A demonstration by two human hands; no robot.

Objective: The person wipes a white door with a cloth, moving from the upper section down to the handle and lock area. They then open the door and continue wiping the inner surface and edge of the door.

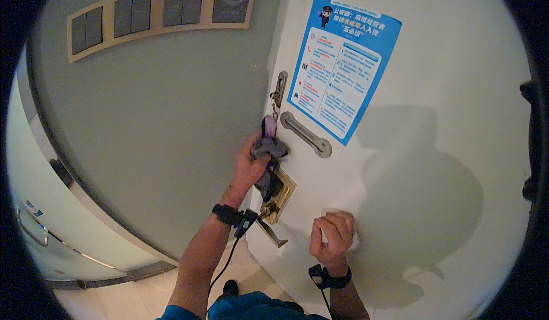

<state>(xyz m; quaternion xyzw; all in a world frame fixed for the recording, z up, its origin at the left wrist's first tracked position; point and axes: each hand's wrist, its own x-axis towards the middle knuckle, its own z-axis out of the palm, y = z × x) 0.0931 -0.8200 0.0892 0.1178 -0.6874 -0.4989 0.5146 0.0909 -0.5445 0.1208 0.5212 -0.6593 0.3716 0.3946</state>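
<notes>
My left hand (250, 165) grips a crumpled dark grey cloth (271, 147) with a light purple part at its top. The cloth hangs in front of the door's left edge, just below the metal door chain (275, 108), and covers the upper part of the brass lock plate (284, 194). Below the cloth, the lever handle (271, 233) juts out from that plate. Lower right, my right hand (333, 237) is curled close to the white door (411, 80). Something small and white (355, 242), perhaps tissue or cloth, shows at its fingers; most of it is hidden.
A metal chain-guard track (306, 134) is fixed to the door beneath a blue-bordered printed notice (339, 71). Left of the door, a row of dark wall switches (133, 15) runs along the greenish-grey wall (150, 127). Cables trail from both wrist straps. Pale flooring (141, 296) lies below.
</notes>
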